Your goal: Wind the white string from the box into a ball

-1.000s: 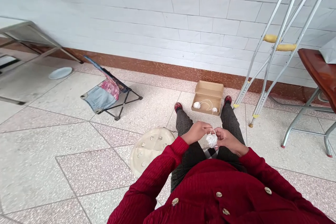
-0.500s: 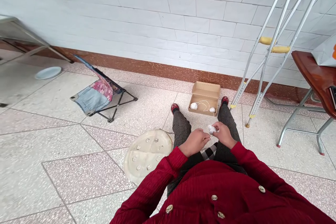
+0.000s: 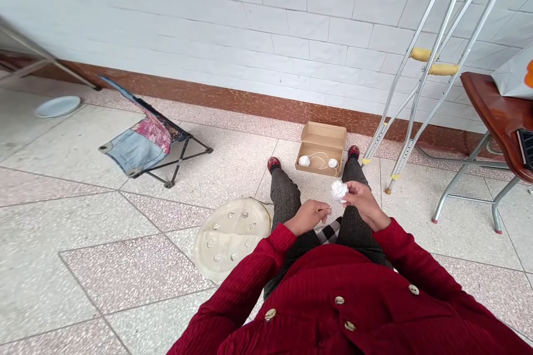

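Orange marks a package (image 3: 513,76); right fingers (image 3: 355,186) hold yarn (image 3: 338,191).

Left fingers (image 3: 323,208) pinched, right fingers (image 3: 353,185) curled, forearms (image 3: 249,267) converging

Ball (image 3: 339,191): white yarn, wound, roundish, surface uneven. It is held raised at the fingertips of the right hand (image 3: 363,202), forward and to the right of the left hand (image 3: 310,215). Individual strands are indistinct from here.
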A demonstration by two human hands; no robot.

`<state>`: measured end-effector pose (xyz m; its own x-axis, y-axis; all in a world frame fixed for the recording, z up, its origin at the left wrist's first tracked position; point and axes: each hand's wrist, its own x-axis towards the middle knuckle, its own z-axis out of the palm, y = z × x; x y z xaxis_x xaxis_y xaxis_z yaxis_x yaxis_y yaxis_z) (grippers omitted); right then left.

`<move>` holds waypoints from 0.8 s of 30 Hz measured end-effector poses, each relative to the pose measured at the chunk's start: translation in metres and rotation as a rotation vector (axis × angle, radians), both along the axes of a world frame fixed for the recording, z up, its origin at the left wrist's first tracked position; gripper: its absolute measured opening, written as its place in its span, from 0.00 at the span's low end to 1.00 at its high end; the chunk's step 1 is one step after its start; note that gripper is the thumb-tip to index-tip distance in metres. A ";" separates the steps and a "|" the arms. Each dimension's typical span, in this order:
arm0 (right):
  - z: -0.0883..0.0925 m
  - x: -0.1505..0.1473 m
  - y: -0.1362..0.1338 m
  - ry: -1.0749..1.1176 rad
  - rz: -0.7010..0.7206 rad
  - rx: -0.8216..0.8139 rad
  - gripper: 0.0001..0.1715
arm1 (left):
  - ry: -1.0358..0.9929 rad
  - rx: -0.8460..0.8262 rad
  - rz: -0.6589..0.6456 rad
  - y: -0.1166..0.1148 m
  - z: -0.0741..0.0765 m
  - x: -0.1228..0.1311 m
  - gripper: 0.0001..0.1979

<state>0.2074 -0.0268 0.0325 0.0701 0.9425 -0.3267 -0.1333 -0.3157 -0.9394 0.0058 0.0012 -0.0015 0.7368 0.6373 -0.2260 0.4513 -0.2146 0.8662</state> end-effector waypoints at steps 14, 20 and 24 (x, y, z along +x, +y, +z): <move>-0.026 -0.028 -0.027 -0.271 0.318 0.082 0.14 | 0.101 0.429 -0.049 0.032 0.043 -0.013 0.15; 0.019 -0.012 -0.010 0.056 0.048 0.025 0.22 | -0.074 -0.009 0.090 0.021 0.019 0.002 0.18; 0.010 0.005 0.021 -0.007 -0.168 0.037 0.25 | -0.001 0.016 -0.006 -0.005 0.014 0.010 0.20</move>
<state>0.2128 -0.0061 0.0427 0.2299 0.9286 -0.2912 -0.1743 -0.2551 -0.9511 0.0154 -0.0038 0.0128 0.7408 0.6365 -0.2148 0.4489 -0.2311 0.8632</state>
